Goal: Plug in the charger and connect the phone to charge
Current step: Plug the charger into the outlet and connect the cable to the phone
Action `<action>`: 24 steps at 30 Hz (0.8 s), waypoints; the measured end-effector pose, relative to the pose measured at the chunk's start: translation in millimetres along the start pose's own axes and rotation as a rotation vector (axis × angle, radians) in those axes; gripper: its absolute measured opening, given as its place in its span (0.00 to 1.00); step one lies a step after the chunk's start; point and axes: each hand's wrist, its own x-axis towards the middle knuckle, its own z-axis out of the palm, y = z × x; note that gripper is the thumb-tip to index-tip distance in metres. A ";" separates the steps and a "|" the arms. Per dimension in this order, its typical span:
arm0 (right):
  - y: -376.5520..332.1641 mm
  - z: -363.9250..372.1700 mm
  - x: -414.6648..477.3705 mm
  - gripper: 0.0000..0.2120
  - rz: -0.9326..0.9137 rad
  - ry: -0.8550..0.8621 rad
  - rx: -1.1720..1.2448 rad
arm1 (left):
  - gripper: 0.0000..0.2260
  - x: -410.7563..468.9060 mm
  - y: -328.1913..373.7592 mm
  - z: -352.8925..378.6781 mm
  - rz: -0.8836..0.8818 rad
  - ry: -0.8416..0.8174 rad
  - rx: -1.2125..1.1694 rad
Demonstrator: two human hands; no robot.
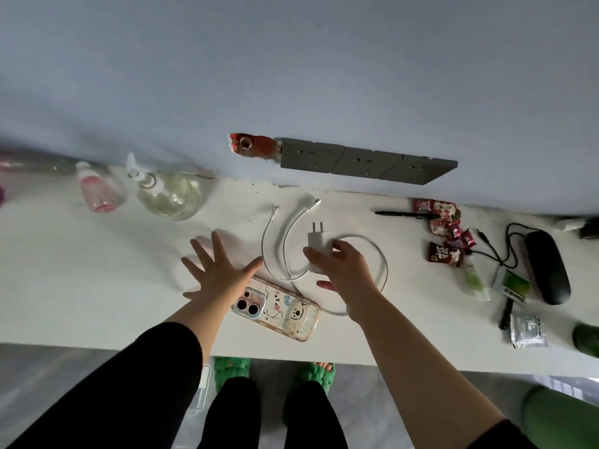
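Note:
A white charger block (317,242) with two prongs pointing at the wall lies on the white counter (97,286). My right hand (343,270) is closed around its near end. A white cable (275,251) loops around it, its plugs lying toward the wall. The phone (278,307), in a clear cartoon case, lies face down near the counter's front edge. My left hand (217,270) hovers flat with fingers spread, just left of the phone. A grey row of wall sockets (366,163) sits above the counter.
A pump bottle (165,192) and a pink bottle (97,189) stand at the left. Snack packets (444,234), a pen (408,214), a black case (547,267) with a cord and small items crowd the right. A hole in the wall (252,145) is left of the sockets.

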 end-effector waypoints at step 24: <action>-87.5 29.9 20.3 0.14 -0.070 -0.120 0.336 | 0.53 22.4 5.6 3.8 -0.133 -0.040 0.002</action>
